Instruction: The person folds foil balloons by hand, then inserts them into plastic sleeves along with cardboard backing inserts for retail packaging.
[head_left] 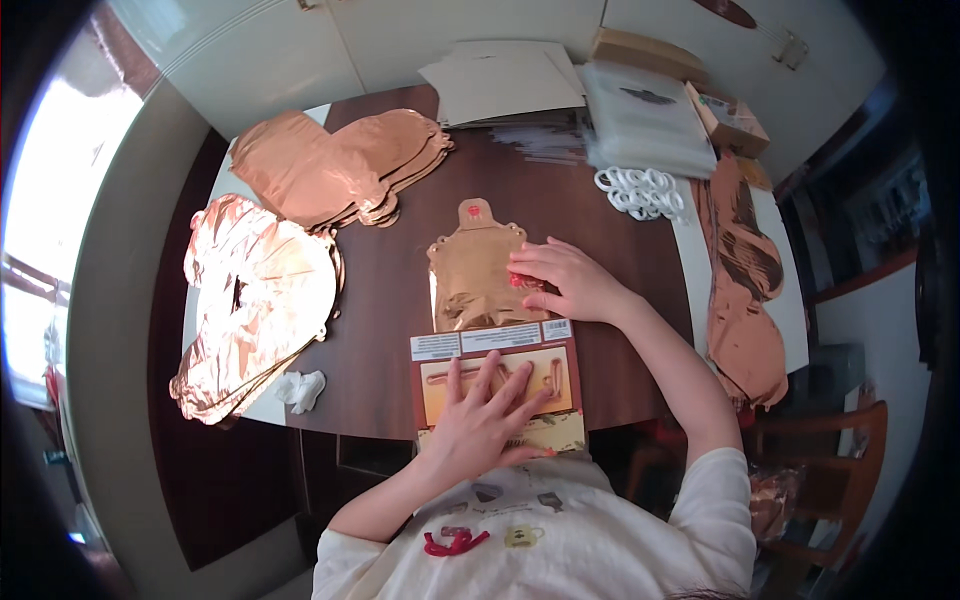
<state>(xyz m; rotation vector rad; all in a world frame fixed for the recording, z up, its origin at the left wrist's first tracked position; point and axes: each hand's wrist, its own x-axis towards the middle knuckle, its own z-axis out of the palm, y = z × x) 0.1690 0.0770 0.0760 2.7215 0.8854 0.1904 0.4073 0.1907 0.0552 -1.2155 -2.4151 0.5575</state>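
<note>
A flat rose-gold foil balloon [470, 275] lies folded on the dark wooden table [560, 200], its tab pointing away from me. My right hand [565, 280] presses on its right edge, fingers around a small red piece [522, 281]. Just below, at the table's front edge, lies a printed packaging card [495, 345] with a white label strip along its top. My left hand [485, 410] rests flat on that card with fingers spread, holding nothing.
Stacks of rose-gold foil balloons lie at the left [255, 300], upper left [335, 165] and right [745, 290]. Clear bags [645, 120], white rings [640, 190], card sheets [505, 85] and boxes [730, 120] sit at the back. A crumpled white scrap [300, 388] lies front left.
</note>
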